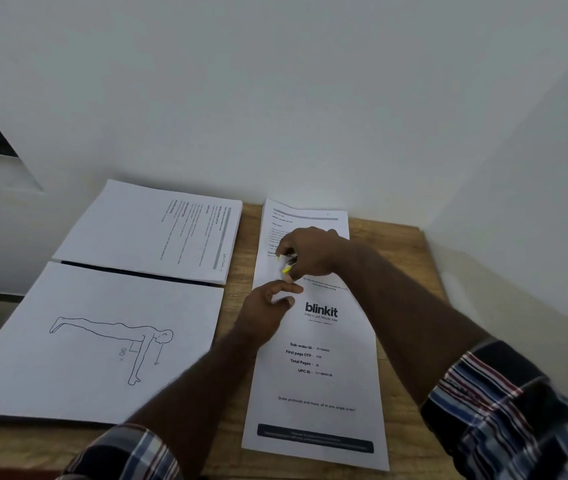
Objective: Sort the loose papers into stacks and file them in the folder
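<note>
We have the papers in four lots on the desk (403,244): a text stack (158,230) at eleven o'clock, a drawing sheet (78,341) at eight, a text page (305,220) at one, and a blinkit sheet (317,375) at five overlapping its near edge. A dark strip (130,271) shows between the two left lots, perhaps the folder; we cannot tell.

Our right hand (310,254) hovers over the text page, pinching a small yellow-tipped object (287,265), maybe a clip. Our left hand (268,303) lies with relaxed fingers on the top of the blinkit sheet, gripping nothing.

The risk, as we judge it: the overlapping sheets could slide or get clipped together if the left hand presses unevenly, mixing two lots. The left lots overhang the desk's edge and could tip off if nudged.
</note>
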